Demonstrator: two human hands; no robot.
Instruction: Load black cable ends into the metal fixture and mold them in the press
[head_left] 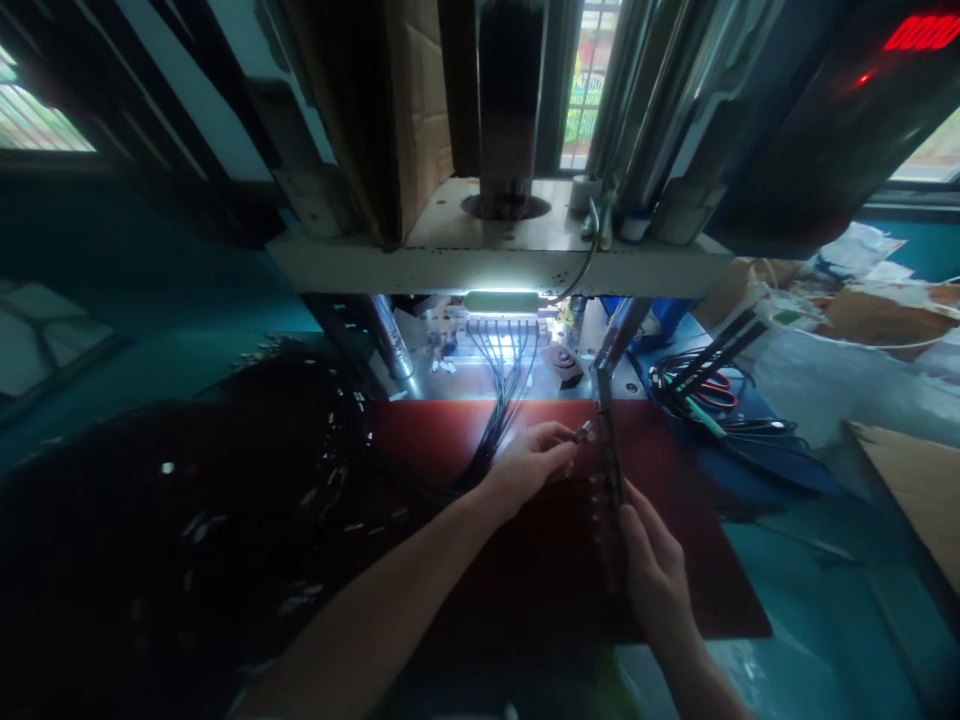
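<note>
My left hand (pixel 531 462) is closed in a pinch on a small metal connector (pixel 584 432) above the red-brown board (pixel 697 560). Just right of it, my right hand (pixel 654 555) grips a long dark metal bar (pixel 609 455), its fingers wrapped round the near part. A row of small pieces sticks out along the bar's left side, too blurred to name. Thin black cables (pixel 496 420) run beside my left hand to a brightly lit fixture (pixel 499 328) under the press.
A large heap of black cables (pixel 187 500) lies on the left. Over the board stands the press frame (pixel 435 270) with metal posts and a lamp (pixel 501 301). To the right are red-handled scissors (pixel 716 392), cable coils and a cardboard piece (pixel 911 480).
</note>
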